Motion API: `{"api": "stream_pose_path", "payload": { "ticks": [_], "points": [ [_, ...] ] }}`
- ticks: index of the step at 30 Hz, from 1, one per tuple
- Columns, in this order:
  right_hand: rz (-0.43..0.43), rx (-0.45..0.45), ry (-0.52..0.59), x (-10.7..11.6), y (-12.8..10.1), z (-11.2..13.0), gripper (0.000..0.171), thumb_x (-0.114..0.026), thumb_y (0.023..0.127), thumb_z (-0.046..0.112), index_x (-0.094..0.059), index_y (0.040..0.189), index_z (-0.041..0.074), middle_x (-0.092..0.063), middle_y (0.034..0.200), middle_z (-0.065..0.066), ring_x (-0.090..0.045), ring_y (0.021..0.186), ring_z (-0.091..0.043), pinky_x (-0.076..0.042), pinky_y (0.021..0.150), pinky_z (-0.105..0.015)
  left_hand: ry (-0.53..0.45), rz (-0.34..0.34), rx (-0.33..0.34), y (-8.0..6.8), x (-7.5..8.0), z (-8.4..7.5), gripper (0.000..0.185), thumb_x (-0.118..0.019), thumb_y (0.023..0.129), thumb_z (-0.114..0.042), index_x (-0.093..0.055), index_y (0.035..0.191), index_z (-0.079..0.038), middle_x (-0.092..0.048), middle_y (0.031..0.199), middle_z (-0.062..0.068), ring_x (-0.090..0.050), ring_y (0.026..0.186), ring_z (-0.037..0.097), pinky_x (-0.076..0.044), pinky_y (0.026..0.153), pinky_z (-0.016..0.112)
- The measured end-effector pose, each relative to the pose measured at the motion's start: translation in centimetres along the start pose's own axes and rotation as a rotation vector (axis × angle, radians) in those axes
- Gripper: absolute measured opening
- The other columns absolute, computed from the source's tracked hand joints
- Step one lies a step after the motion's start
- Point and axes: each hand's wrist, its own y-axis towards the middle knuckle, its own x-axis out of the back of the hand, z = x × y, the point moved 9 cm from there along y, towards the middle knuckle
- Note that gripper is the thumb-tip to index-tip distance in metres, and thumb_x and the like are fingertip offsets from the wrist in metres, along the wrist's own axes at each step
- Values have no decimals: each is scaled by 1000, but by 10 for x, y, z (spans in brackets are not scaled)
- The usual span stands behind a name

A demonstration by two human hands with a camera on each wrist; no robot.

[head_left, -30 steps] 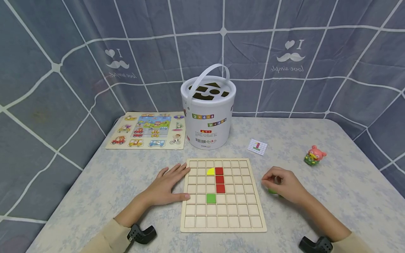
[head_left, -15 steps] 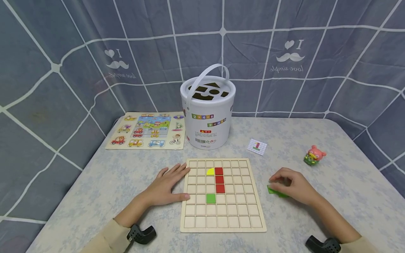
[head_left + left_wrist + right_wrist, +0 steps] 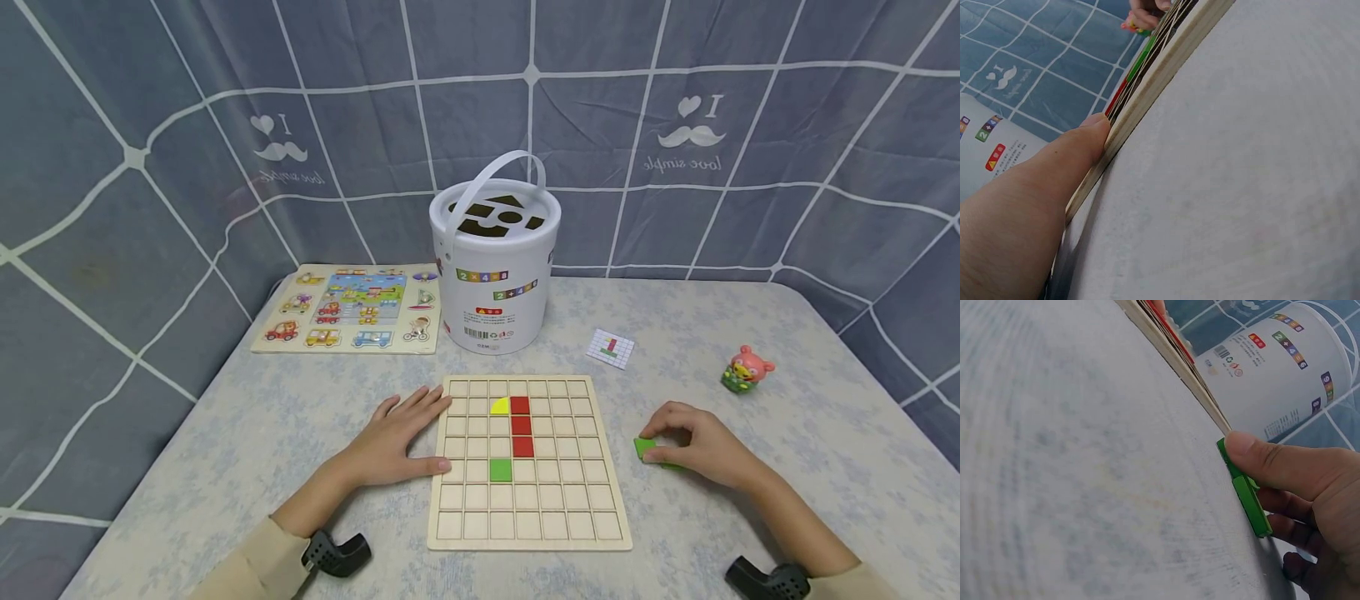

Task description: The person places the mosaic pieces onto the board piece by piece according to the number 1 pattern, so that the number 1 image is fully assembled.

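A wooden grid board (image 3: 566, 527) lies in the middle of the table. Three red squares (image 3: 521, 426), a yellow quarter-round tile (image 3: 499, 407) and a green square (image 3: 500, 470) sit in its cells. My left hand (image 3: 393, 442) is spread flat at the board's left side, its fingertips and thumb (image 3: 1088, 134) touching the edge. Right of the board, my right hand (image 3: 699, 446) pinches a green square tile (image 3: 643, 447) between thumb and fingers. Another green tile (image 3: 1251, 506) lies beside it in the right wrist view, partly under the hand.
Behind the board stands a white lidded bucket (image 3: 491, 287) with shaped holes on top. A picture puzzle board (image 3: 352, 312) is at back left. A small pattern card (image 3: 610, 348) and a pink-headed toy figure (image 3: 745, 369) lie to the right.
My right hand has moved right and slightly nearer, away from the board, and more of the green tiles shows. The tile at its fingertips has shifted slightly. My left hand stays put.
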Motion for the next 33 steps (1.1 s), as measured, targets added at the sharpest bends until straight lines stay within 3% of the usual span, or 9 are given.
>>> {"api": "stream_pose_path", "payload": {
  "ticks": [7,16,33],
  "points": [
    [-21,-54,-49,2,-1,-2,20,-82,79,13,-70,93,19,-64,93,5,-55,83,-9,-45,74,-22,-1,-10,-10,-1,1,-2,89,-63,85,-62,-32,155,-17,-23,160,3,-15,147,26,-7,112,59],
    [-46,-108,-8,3,-1,-3,10,-76,85,9,-69,87,15,-59,78,7,-51,65,-9,-43,56,-25,1,-14,-10,0,0,0,90,-62,84,-64,-31,155,-18,-22,160,3,-15,147,26,-8,112,58],
    [-8,-37,87,-7,16,16,9,-73,87,6,-69,84,14,-56,71,7,-46,62,-10,-39,54,-27,-3,3,5,0,-1,1,90,-62,84,-64,-29,156,-19,-21,161,0,-13,148,23,-6,113,56]
  ]
}}
